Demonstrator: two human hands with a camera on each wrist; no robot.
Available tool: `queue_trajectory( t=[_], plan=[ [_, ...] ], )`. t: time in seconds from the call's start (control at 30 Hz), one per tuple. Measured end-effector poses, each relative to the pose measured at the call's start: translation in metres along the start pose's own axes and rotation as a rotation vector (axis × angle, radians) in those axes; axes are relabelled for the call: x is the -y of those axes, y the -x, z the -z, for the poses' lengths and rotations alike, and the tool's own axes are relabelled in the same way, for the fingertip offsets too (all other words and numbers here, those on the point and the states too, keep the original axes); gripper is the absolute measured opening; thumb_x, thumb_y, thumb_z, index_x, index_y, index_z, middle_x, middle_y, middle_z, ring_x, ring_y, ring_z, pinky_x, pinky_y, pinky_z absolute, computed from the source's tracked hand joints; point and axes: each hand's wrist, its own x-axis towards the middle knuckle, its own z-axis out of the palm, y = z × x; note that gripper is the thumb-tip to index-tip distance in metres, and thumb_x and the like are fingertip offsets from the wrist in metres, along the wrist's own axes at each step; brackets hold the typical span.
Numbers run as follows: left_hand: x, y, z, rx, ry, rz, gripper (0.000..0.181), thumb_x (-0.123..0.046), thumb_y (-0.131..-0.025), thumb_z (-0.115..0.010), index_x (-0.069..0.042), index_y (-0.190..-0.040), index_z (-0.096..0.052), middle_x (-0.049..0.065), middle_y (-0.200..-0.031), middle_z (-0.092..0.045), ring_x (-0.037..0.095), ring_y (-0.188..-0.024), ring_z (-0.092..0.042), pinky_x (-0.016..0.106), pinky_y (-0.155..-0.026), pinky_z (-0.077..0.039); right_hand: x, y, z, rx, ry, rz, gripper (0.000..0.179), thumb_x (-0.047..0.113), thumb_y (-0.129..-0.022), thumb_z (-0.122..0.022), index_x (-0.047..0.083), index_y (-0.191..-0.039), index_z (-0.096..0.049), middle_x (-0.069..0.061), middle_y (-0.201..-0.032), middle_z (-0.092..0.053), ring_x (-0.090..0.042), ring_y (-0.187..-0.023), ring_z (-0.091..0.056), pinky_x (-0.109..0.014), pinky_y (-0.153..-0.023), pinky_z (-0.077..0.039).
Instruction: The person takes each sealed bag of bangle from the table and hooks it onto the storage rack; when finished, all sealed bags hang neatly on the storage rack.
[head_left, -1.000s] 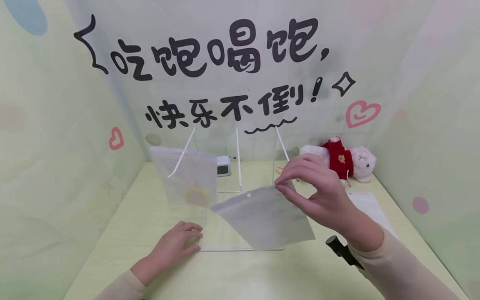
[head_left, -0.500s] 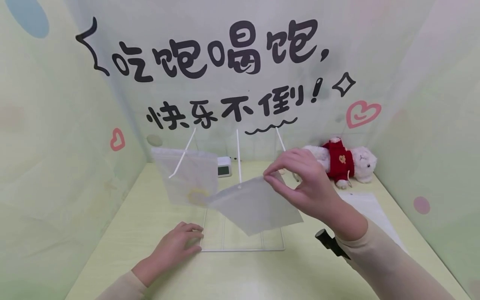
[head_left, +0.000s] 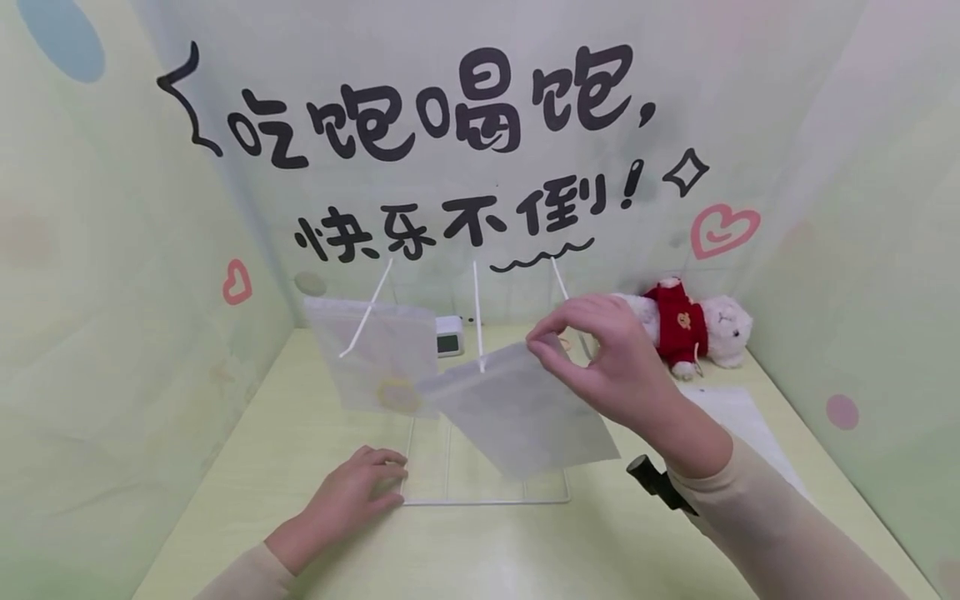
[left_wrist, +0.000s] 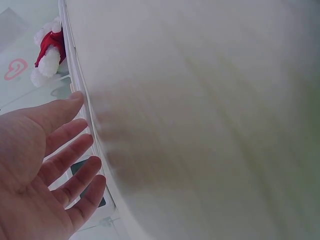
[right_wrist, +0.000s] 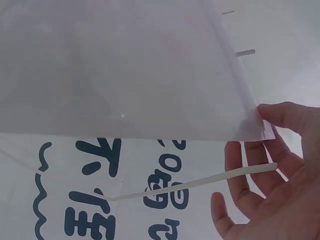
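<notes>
The punched top edge of a pale, translucent flat plastic bag point(head_left: 517, 421) is now meeting the tip of a slim white middle rod point(head_left: 477, 317), seemingly bringing it onto the rack.
A second ago the punched hole was sitting apart from the tip; now the tip is overlapping the top strip, though whether it is fully through is hard to tell. The right hand point(head_left: 611, 354) is pinching the bag's corner between thumb and forefinger, its other fingers spreading apart. The left hand point(head_left: 348, 492) is resting against a white wire base point(head_left: 487, 502), fingers loosely extended and slightly apart. The film is looking thin, smooth and milky, hanging aslant; a similar clear-white bag point(head_left: 405, 346) is hanging on the straight, glossy left rod point(head_left: 369, 307).
</notes>
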Motion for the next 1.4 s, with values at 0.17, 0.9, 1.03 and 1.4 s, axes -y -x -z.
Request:
queue_trajectory(
  t=[0.17,0.9,1.03,1.4],
  plan=[
    [-0.001,-0.001,0.0,0.009,-0.002,0.014,0.033,-0.034,-0.085,-0.084,-0.02,-0.114,-0.078,-0.008,-0.13,-0.069,0.015,-0.115,-0.061,0.038,-0.093,-0.061,0.001,-0.01,0.005,0.091,-0.001,-0.152,0.009,0.012,-0.088,-0.082,0.017,-0.094,-0.079,0.009,-0.088,-0.076,-0.006,-0.085,-0.066,-0.027,-0.082,-0.053],
    [-0.003,-0.001,0.0,-0.012,0.0,0.002,0.03,-0.031,-0.084,-0.084,-0.02,-0.111,-0.078,-0.007,-0.128,-0.07,0.016,-0.112,-0.062,0.037,-0.092,-0.061,-0.031,-0.036,0.004,0.301,-0.09,-0.457,0.01,0.025,-0.094,-0.078,0.019,-0.101,-0.078,-0.002,-0.095,-0.074,-0.02,-0.077,-0.061,-0.028,-0.046,-0.043],
    [-0.005,-0.001,0.0,-0.016,0.008,0.002,0.03,-0.029,-0.084,-0.084,-0.018,-0.111,-0.078,-0.004,-0.129,-0.07,0.017,-0.113,-0.062,0.038,-0.092,-0.061,-0.035,-0.034,0.005,0.295,-0.093,-0.439,0.017,0.022,-0.094,-0.077,0.015,-0.11,-0.075,-0.003,-0.097,-0.073,-0.019,-0.09,-0.064,-0.027,-0.056,-0.05],
    [-0.004,-0.001,-0.001,-0.019,0.006,-0.002,0.03,-0.028,-0.084,-0.085,-0.018,-0.111,-0.078,-0.004,-0.129,-0.07,0.018,-0.112,-0.063,0.037,-0.091,-0.062,-0.051,-0.014,0.027,0.173,0.012,-0.245,0.017,0.012,-0.09,-0.081,0.015,-0.107,-0.077,0.004,-0.1,-0.077,-0.013,-0.099,-0.069,-0.032,-0.096,-0.054]
  ],
)
